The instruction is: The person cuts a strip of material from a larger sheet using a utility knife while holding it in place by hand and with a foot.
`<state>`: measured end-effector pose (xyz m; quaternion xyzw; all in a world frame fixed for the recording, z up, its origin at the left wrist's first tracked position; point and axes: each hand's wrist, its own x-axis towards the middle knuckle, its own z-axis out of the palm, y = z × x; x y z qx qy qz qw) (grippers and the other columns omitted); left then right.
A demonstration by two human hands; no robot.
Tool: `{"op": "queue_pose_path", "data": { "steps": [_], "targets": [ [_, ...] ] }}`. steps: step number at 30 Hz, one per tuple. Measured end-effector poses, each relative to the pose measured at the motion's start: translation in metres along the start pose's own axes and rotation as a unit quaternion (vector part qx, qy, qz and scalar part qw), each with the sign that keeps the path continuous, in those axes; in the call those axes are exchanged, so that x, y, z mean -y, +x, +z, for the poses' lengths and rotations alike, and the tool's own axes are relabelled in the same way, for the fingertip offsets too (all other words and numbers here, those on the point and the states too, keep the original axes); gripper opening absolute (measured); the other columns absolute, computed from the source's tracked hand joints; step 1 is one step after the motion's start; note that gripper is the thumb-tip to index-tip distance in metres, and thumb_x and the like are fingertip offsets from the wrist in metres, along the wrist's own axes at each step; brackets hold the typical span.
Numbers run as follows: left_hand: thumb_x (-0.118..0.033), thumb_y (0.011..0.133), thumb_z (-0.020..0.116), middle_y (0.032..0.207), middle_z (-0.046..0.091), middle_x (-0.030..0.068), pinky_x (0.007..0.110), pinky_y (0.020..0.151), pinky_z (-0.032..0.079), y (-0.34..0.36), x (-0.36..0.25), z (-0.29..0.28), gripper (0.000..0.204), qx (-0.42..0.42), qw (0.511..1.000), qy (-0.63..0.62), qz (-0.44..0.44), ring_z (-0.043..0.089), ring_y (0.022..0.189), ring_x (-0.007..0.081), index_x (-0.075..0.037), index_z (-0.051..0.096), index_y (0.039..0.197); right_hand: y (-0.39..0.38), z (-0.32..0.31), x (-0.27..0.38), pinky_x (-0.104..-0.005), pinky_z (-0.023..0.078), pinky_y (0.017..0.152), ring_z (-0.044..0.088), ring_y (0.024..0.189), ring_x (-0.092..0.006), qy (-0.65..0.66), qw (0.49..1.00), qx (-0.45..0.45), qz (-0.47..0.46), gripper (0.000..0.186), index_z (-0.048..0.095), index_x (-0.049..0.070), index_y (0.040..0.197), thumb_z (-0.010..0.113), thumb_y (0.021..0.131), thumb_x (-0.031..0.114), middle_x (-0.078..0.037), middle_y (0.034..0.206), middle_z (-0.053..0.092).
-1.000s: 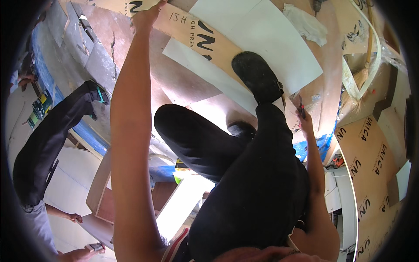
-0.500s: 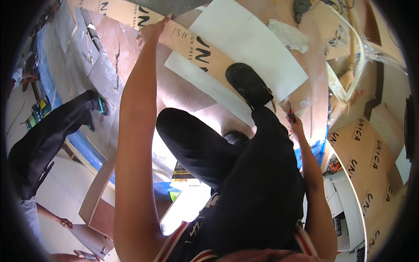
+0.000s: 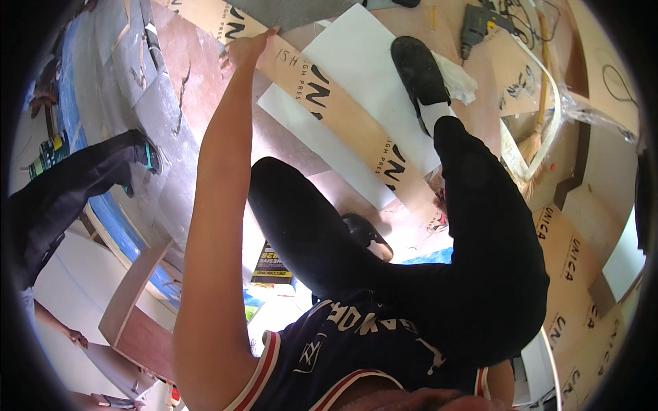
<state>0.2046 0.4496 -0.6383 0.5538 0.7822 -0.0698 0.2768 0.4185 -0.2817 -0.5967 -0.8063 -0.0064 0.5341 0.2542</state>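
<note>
A long strip of brown-faced board (image 3: 349, 130) with dark printing lies slantwise over a white sheet (image 3: 356, 51). My left hand (image 3: 248, 49) grips the strip near its far end, fingers at one edge and thumb toward the other. My shod right foot (image 3: 416, 68) rests on the white sheet, beyond the strip. At the strip's near end, part of a small red-handled tool (image 3: 442, 200) shows beside my right leg. That leg hides my right hand, so what it holds cannot be seen. My other foot (image 3: 367, 233) is tucked under me.
A corded drill (image 3: 476, 31) and a straw broom (image 3: 529, 154) lie at the far right. Brown printed boards (image 3: 569, 267) stand at right. Another person's leg (image 3: 82, 164) and hand (image 3: 77, 338) are at left. A black-and-yellow container (image 3: 269, 266) sits beside my left knee.
My right foot has shifted from the strip to the right, onto the white sheet. The right leg now covers my right hand, which held the red-handled tool. My left hand stays on the strip.
</note>
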Motion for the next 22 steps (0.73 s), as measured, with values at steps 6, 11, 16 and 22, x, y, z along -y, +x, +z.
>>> {"op": "queue_pose_path", "data": {
  "steps": [6,11,16,22],
  "targets": [
    [-0.085,0.064,0.074,0.161,0.001,0.0459,0.072,0.120,0.001,-0.027,0.026,0.045,0.158,-0.128,0.976,-0.089,0.149,-0.004,0.156,0.0523,0.025,0.003,0.152,0.015,-0.012,-0.020,-0.0277,0.044,0.088,0.057,0.095,-0.0081,0.025,0.999,0.022,0.025,0.048,0.067,-0.001,0.129,0.080,0.094,0.029,0.001,0.104,0.067],
    [-0.082,0.066,0.075,0.162,0.002,0.0442,0.072,0.120,-0.001,-0.017,0.042,0.031,0.153,-0.180,0.971,-0.102,0.124,-0.007,0.156,0.0519,0.023,0.005,0.153,0.033,-0.013,-0.018,-0.0283,0.045,0.093,0.059,0.100,-0.0092,0.018,0.998,0.051,0.017,0.052,0.065,-0.003,0.132,0.081,0.093,0.029,-0.001,0.110,0.070],
    [-0.077,0.066,0.078,0.160,0.009,0.0428,0.074,0.119,0.002,-0.012,0.032,0.041,0.147,-0.207,0.968,-0.087,0.113,-0.002,0.156,0.0519,0.019,0.012,0.155,0.035,-0.013,-0.004,-0.0234,0.039,0.058,0.047,0.066,-0.0027,0.021,0.997,0.067,0.028,0.049,0.069,0.001,0.126,0.081,0.093,0.034,0.006,0.086,0.061],
    [-0.072,0.067,0.079,0.151,0.027,0.0387,0.076,0.117,0.009,-0.008,0.016,0.059,0.137,-0.227,0.960,-0.082,0.143,0.013,0.152,0.0517,0.017,0.022,0.153,-0.046,-0.010,0.023,-0.0229,0.038,0.056,0.046,0.065,-0.0017,0.027,0.995,0.060,0.071,0.050,0.069,0.002,0.127,0.082,0.091,0.035,0.004,0.085,0.062]
  ]
}}
